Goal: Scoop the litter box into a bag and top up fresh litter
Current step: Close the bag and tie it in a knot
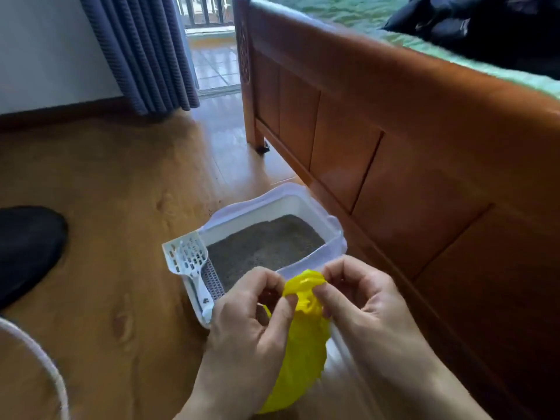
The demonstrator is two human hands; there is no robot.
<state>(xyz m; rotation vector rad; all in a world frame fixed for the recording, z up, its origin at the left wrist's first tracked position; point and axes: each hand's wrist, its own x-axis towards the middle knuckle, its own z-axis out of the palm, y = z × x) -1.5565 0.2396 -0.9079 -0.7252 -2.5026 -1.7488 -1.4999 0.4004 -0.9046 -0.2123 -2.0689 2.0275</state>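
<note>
Both hands, left hand [253, 301] and right hand [357, 294], pinch the yellow bag [303, 344] top; the scoop [189, 259] lies nearer the left, on the litter box [336, 234] corner.

1. The litter box [303, 197] is a white, roughly rectangular tray with a pale translucent rim, standing on the wooden floor just beside the bed frame's side panel.
2. Grey litter [266, 244] covers its bottom in a fairly even layer (no clumps can be made out).
3. A white slotted scoop [188, 258] rests in a holder at the box's left end, with its handle pointing toward the near corner.
4. A dark grid mat [212, 278] lies inside the box next to the scoop.
5. The yellow plastic bag [303, 334] hangs crumpled over the box's near edge, its gathered top uppermost, pinched from both sides.
</note>
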